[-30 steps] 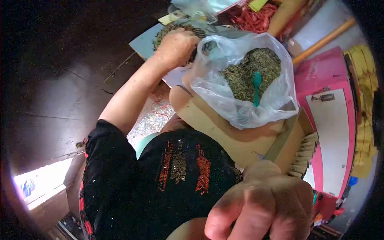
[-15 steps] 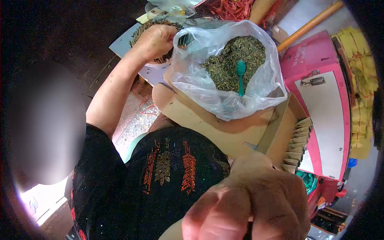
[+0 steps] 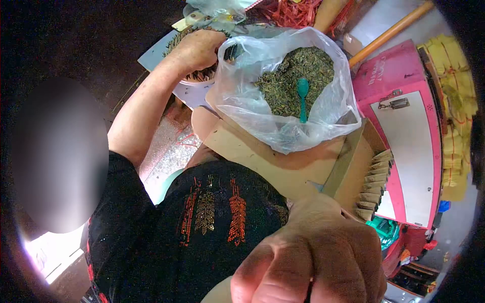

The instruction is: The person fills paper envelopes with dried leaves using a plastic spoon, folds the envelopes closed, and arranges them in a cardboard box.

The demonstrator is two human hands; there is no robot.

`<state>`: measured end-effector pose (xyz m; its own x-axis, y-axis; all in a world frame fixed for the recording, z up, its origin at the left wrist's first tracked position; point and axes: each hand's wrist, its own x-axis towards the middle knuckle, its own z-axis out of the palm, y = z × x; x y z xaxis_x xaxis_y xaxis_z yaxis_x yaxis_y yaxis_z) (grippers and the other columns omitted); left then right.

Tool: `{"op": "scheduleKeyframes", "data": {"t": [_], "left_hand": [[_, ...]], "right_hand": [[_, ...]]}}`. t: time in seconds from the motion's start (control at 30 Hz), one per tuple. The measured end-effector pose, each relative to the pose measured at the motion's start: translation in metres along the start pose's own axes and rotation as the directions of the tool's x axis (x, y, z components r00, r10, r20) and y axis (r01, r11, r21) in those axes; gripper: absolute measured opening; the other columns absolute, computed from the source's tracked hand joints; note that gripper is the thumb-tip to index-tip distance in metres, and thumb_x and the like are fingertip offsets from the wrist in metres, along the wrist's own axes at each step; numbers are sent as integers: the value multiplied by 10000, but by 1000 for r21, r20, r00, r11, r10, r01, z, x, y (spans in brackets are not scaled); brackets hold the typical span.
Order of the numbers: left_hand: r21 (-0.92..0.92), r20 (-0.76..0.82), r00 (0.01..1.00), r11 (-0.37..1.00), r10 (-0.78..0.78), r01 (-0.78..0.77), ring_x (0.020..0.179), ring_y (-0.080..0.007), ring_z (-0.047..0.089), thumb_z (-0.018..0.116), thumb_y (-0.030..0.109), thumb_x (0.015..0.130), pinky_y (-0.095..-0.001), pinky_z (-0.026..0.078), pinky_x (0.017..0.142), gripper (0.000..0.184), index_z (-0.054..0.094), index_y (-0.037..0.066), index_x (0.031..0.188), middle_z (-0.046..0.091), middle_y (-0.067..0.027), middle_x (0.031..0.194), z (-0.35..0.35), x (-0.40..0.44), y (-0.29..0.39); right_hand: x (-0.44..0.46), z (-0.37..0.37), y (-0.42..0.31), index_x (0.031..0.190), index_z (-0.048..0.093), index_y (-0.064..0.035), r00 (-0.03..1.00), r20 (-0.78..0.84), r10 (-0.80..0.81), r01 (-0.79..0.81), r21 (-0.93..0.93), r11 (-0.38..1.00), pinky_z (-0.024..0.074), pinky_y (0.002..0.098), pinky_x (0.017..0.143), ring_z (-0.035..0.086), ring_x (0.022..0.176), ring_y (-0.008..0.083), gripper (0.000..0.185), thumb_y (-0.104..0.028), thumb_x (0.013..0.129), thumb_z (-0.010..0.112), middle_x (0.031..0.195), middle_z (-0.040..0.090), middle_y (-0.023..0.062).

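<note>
At the upper left, my left hand point(image 3: 204, 48) is closed, its fingers curled down over a round bunch of thin brown sticks point(image 3: 203, 74). Whatever its fingertips pinch is hidden. Very near the camera, my right hand point(image 3: 313, 247) is curled into a fist at the bottom, and anything inside it is out of sight. Between and beyond the hands stands an open clear plastic bag point(image 3: 242, 108) of dry green-brown flakes point(image 3: 283, 86). A green plastic spoon point(image 3: 302, 96) rests on the flakes, handle towards me.
Beneath the bag is a tan cardboard sheet point(image 3: 273, 169). Right of it, tan rolled pieces point(image 3: 376, 184) line up in a shallow box point(image 3: 348, 164). A pink and white cabinet point(image 3: 404, 126), yellow bundles point(image 3: 452, 101) and a wooden pole point(image 3: 391, 33) stand further right. Red shreds point(image 3: 290, 12) lie behind.
My left hand has tipped slightly, its fingers reaching lower into the sticks. The right fist has shifted a little, and the view has moved slightly.
</note>
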<state>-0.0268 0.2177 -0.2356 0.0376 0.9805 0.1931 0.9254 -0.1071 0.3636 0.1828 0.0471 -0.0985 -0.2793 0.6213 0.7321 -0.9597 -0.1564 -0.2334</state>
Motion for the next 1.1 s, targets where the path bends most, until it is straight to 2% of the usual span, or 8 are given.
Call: {"op": "scheduleKeyframes", "data": {"t": [0.13, 0.37, 0.53, 0.57, 0.7, 0.83, 0.97, 1.1], "left_hand": [[48, -39, 994, 994, 100, -98, 876, -412, 614, 602, 210, 815, -485, 483, 723, 187, 607, 34, 880, 646, -211, 878, 6, 4, -13], [-24, -96, 995, 1000, 5, -7, 901, -401, 616, 572, 7, 701, -462, 482, 766, 175, 639, 25, 862, 652, -212, 882, 12, 3, -16], [-194, -226, 974, 979, 24, -69, 641, -259, 570, 587, 41, 713, -357, 465, 605, 108, 569, 16, 816, 579, -137, 683, -3, -2, -25], [-214, -257, 964, 968, 74, -131, 638, -212, 574, 588, 34, 685, -346, 459, 593, 123, 571, 11, 805, 573, -106, 672, -5, 0, -30], [-263, -202, 979, 961, 31, -84, 621, -171, 547, 596, 31, 687, -325, 451, 584, 116, 560, 5, 794, 557, -85, 664, -29, -4, -28], [-249, -200, 980, 966, 23, -74, 665, -127, 564, 597, 44, 704, -292, 469, 623, 143, 577, -2, 837, 587, -57, 692, -36, -2, -34], [-269, -232, 972, 959, 29, -93, 693, -109, 567, 588, 34, 735, -271, 474, 637, 130, 584, 1, 861, 598, -36, 729, -49, -11, -26], [-406, -259, 965, 903, 36, -142, 716, -87, 558, 592, -4, 773, -232, 465, 678, 94, 564, 14, 861, 592, -7, 778, -73, -23, -23]], "right_hand": [[0, 4, 10, 585, 530, -99, 987, -70, -148, 147, -10, 989, 423, 267, 490, 524, 528, 151, 259, -83, 843, 544, 638, 516, 56], [-4, 12, 24, 607, 543, -92, 897, -196, -395, 393, -49, 918, 415, 268, 470, 543, 541, 170, 224, -59, 828, 562, 660, 546, 71], [-7, 18, 31, 623, 552, -87, 789, -292, -540, 544, -74, 835, 409, 268, 456, 556, 550, 184, 201, -42, 817, 575, 676, 566, 81], [-3, 6, 4, 567, 572, -84, 976, -214, -47, 50, 5, 999, 389, 284, 475, 556, 581, 201, 261, -62, 827, 584, 681, 601, 82], [2, -20, -24, 531, 608, -32, 933, 194, 303, -298, -58, 953, 346, 292, 469, 538, 630, 196, 269, -36, 799, 633, 684, 627, 70], [-10, 10, -24, 576, 620, -1, 958, -239, 159, -230, -307, 924, 322, 291, 469, 514, 609, 188, 202, 26, 773, 657, 740, 627, 88], [3, 1, -40, 731, 670, -32, 849, -124, 513, -527, -268, 807, 329, 281, 482, 488, 549, 168, 51, -16, 779, 674, 793, 587, 151], [9, -7, -49, 676, 653, -52, 835, 53, 547, -498, -350, 794, 341, 281, 492, 481, 527, 151, 123, -23, 795, 649, 733, 578, 100]]}}
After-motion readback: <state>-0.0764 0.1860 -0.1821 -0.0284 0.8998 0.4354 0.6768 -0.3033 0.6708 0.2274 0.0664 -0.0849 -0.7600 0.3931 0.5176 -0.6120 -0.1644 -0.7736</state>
